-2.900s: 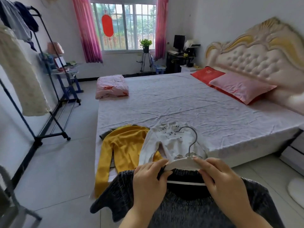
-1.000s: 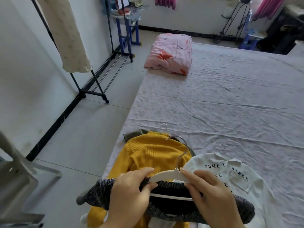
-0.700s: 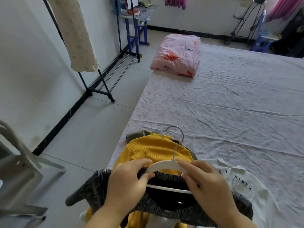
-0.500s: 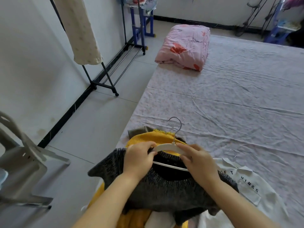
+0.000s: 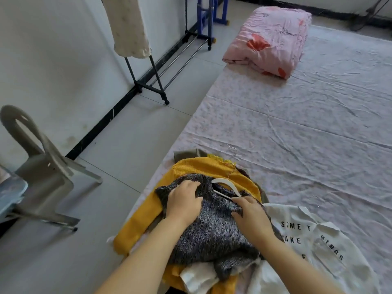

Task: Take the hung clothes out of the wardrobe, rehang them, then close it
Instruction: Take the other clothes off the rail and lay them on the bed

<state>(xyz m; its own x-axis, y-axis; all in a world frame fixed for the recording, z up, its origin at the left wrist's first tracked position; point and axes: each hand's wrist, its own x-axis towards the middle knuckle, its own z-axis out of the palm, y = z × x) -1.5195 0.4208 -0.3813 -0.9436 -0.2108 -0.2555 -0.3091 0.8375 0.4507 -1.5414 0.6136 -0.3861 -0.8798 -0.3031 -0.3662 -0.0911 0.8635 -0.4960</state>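
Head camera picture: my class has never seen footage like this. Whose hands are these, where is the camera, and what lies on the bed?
There is no machine here. A person wears one camera on the head, looking forward and down, so you see their own arms. The left hand and right hand both grip a grey sweater, which has a white hanger in its neck. It lies on top of a yellow sweater on the bed, beside a white printed shirt. A folded pink quilt sits further up the bed, and a clothes rack stands by the wall.
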